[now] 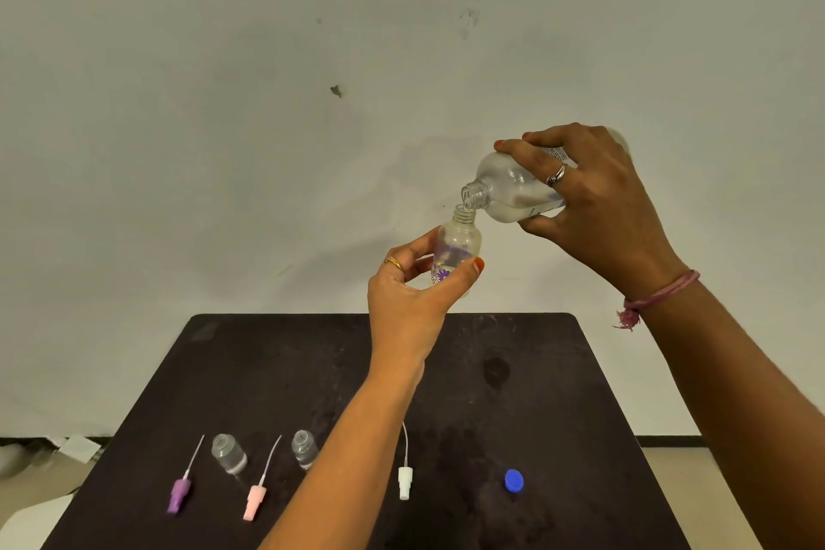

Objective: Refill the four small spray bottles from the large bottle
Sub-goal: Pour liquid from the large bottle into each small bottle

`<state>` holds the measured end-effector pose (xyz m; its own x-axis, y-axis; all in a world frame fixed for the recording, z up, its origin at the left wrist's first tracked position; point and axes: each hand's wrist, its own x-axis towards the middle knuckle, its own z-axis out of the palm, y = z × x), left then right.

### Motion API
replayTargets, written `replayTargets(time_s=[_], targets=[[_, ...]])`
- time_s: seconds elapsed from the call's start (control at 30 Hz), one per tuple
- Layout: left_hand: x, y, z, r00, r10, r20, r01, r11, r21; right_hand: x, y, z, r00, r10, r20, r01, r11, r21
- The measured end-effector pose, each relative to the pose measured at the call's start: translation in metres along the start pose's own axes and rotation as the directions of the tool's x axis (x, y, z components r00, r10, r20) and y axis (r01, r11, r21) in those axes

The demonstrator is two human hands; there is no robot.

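Note:
My right hand (598,196) grips the large clear bottle (504,188), tipped with its open neck down and to the left. Its mouth touches the mouth of a small clear bottle with purple flowers (457,248), which my left hand (410,295) holds upright above the table's far edge. Two other small open bottles (228,453) (305,447) stand on the dark table (558,393) at the near left, both holding clear liquid. Beside them lie a purple spray head (179,493), a pink spray head (255,500) and a white spray head (404,480), each with its tube.
A blue cap (514,481) lies on the table at the near right. A plain pale wall stands right behind the table. Pale floor and some white clutter show at the lower left beside the table.

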<state>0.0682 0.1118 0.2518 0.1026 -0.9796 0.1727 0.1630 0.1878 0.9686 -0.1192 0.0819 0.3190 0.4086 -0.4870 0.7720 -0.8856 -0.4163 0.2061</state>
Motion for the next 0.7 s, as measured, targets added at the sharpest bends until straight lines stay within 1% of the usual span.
replayTargets(time_s=[0.7], targets=[[-0.0006,0.0004,-0.0001,1.0,-0.013,-0.006,0.013,1.0,-0.015,0.0011,-0.0013,-0.0006,1.0,0.002,0.005,-0.002,1.0,-0.005]])
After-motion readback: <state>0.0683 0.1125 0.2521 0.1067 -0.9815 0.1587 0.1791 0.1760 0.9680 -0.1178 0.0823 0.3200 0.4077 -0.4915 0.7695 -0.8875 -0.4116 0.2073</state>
